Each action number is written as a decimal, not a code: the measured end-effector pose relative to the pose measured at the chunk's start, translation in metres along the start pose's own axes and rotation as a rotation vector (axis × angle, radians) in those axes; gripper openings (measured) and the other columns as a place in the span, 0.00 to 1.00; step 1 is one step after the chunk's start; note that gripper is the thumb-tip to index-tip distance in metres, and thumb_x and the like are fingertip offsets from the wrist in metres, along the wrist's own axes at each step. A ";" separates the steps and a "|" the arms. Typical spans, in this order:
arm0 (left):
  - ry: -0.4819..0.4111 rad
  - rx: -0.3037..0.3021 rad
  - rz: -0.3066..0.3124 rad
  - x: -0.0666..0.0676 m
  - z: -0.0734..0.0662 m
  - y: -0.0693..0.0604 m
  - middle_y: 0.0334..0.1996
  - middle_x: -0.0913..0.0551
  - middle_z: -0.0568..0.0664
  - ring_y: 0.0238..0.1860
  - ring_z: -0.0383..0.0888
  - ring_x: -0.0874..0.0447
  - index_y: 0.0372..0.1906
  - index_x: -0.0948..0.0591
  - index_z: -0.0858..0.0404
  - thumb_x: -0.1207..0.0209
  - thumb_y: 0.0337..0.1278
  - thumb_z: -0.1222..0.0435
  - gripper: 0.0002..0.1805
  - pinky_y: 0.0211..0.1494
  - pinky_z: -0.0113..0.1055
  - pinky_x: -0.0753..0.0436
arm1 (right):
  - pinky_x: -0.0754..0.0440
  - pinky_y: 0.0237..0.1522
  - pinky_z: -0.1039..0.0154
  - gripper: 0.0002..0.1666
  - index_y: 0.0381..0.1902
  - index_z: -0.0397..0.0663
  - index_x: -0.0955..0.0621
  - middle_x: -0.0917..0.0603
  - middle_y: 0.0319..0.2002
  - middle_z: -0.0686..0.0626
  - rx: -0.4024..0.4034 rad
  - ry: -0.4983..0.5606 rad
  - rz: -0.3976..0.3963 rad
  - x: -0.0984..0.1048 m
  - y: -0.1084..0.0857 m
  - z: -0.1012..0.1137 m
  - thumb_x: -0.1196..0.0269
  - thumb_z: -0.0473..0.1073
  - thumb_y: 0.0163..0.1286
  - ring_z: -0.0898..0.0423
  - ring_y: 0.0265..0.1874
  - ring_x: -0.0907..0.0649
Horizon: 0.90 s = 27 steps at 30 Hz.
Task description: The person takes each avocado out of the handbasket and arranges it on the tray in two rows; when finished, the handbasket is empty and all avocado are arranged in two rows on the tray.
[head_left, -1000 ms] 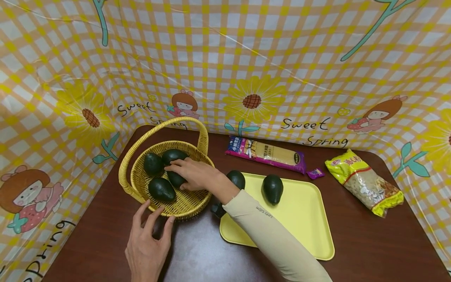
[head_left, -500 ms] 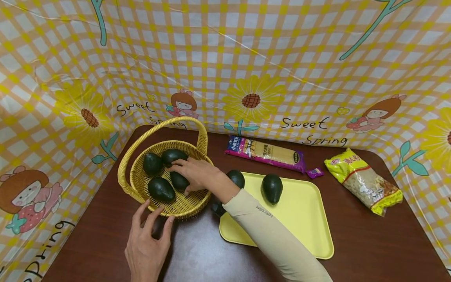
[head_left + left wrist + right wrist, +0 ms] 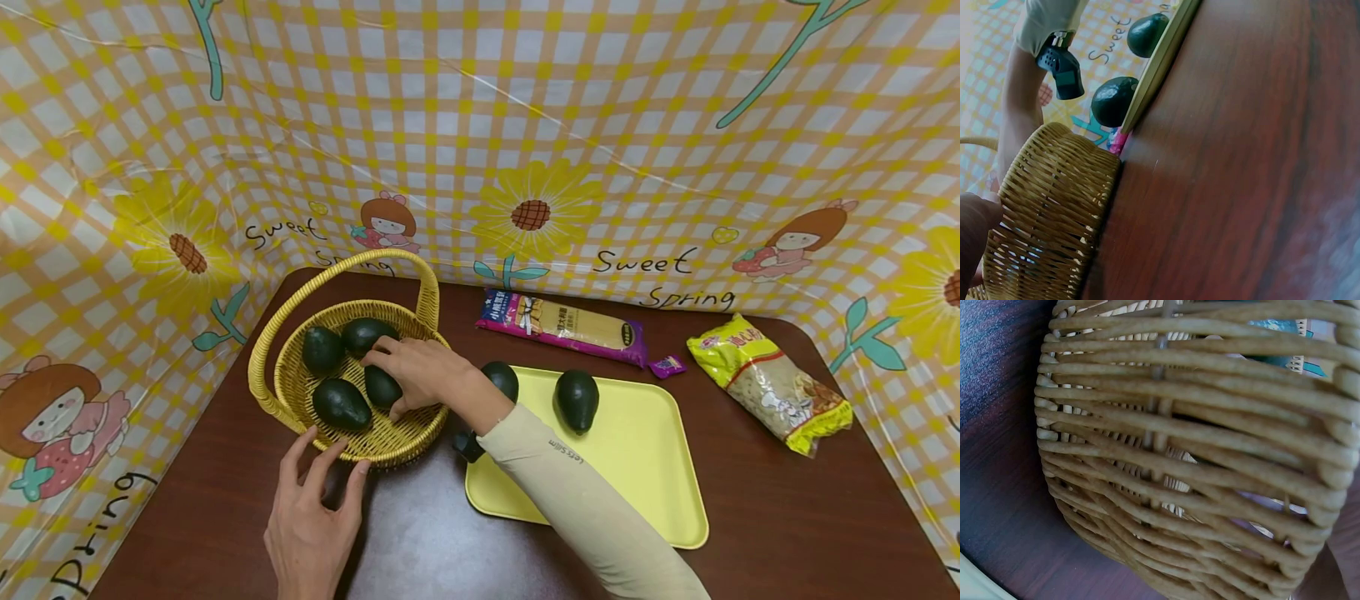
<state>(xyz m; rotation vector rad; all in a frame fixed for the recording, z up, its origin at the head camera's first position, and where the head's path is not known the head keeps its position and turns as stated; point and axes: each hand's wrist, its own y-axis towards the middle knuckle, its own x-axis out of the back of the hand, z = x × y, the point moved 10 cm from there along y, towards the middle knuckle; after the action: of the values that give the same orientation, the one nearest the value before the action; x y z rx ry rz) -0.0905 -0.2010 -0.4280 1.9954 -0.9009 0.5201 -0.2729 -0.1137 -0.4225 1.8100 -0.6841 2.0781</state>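
R hand has fingers curled round avocado in basket, grip prob. firm but part-hidden. L hand: fingers apart, nr basket.

The right hand and the left hand are both bare. A close-fitting, plain cream sleeve ends just behind the right wrist, its fabric lightly creased. Small dark lettering, apparently "Let's slim", is printed near that end. Beside it sits a chunky black wrist camera, partly dotted with small holes, with a metallic-looking clasp.
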 end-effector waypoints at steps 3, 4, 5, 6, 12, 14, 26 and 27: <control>0.000 -0.001 0.000 0.000 0.000 0.000 0.67 0.19 0.58 0.32 0.58 0.13 0.53 0.09 0.58 0.19 0.57 0.55 0.21 0.21 0.47 0.22 | 0.17 0.64 0.54 0.54 0.81 0.60 0.29 0.27 0.75 0.48 0.004 0.004 -0.018 0.002 -0.002 0.000 0.21 0.67 0.62 0.49 0.61 0.15; 0.000 -0.001 0.000 0.000 0.000 0.000 0.67 0.19 0.58 0.32 0.58 0.13 0.53 0.09 0.58 0.19 0.57 0.55 0.21 0.21 0.47 0.22 | 0.17 0.63 0.53 0.54 0.81 0.60 0.29 0.27 0.75 0.48 0.006 0.011 -0.022 0.002 -0.003 0.000 0.21 0.67 0.63 0.49 0.61 0.15; 0.000 -0.001 -0.001 0.000 0.000 0.000 0.67 0.19 0.58 0.33 0.58 0.13 0.53 0.09 0.58 0.19 0.57 0.55 0.21 0.21 0.47 0.22 | 0.16 0.63 0.53 0.53 0.80 0.60 0.29 0.27 0.75 0.47 0.006 0.018 -0.026 0.003 -0.004 0.000 0.21 0.67 0.63 0.49 0.60 0.15; -0.002 -0.001 -0.001 0.000 0.000 -0.001 0.67 0.19 0.58 0.33 0.58 0.13 0.52 0.09 0.59 0.19 0.57 0.55 0.21 0.21 0.48 0.21 | 0.16 0.62 0.53 0.53 0.80 0.60 0.29 0.27 0.75 0.47 0.005 0.024 -0.030 0.004 -0.005 0.000 0.21 0.67 0.63 0.49 0.60 0.15; -0.003 0.000 -0.005 0.000 0.000 0.000 0.67 0.19 0.58 0.30 0.56 0.15 0.52 0.09 0.59 0.19 0.57 0.55 0.21 0.20 0.45 0.23 | 0.16 0.63 0.51 0.52 0.80 0.61 0.29 0.29 0.77 0.47 -0.009 0.048 -0.056 0.008 -0.010 -0.002 0.23 0.67 0.64 0.49 0.61 0.15; -0.002 0.005 -0.004 0.000 0.000 0.000 0.67 0.19 0.58 0.29 0.54 0.16 0.52 0.09 0.59 0.19 0.57 0.55 0.21 0.21 0.44 0.24 | 0.16 0.63 0.50 0.52 0.80 0.61 0.28 0.29 0.76 0.46 -0.014 0.062 -0.069 0.010 -0.012 -0.003 0.22 0.67 0.64 0.49 0.61 0.15; -0.010 0.008 -0.011 0.001 0.000 -0.001 0.67 0.19 0.57 0.29 0.51 0.17 0.54 0.09 0.59 0.20 0.58 0.55 0.22 0.22 0.43 0.24 | 0.13 0.52 0.50 0.51 0.79 0.61 0.26 0.27 0.74 0.47 -0.048 0.135 -0.170 0.026 -0.036 -0.015 0.21 0.66 0.62 0.47 0.58 0.14; -0.010 0.008 -0.013 0.001 0.000 -0.001 0.67 0.19 0.57 0.28 0.51 0.17 0.54 0.09 0.59 0.20 0.58 0.55 0.22 0.22 0.43 0.24 | 0.13 0.51 0.50 0.51 0.79 0.61 0.26 0.27 0.74 0.47 -0.051 0.143 -0.181 0.027 -0.038 -0.017 0.20 0.66 0.62 0.47 0.58 0.14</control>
<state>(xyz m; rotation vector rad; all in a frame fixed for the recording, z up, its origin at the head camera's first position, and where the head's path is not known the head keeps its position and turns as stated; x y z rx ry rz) -0.0888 -0.2009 -0.4282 2.0114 -0.8924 0.5077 -0.2716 -0.0751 -0.3912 1.6140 -0.5105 2.0274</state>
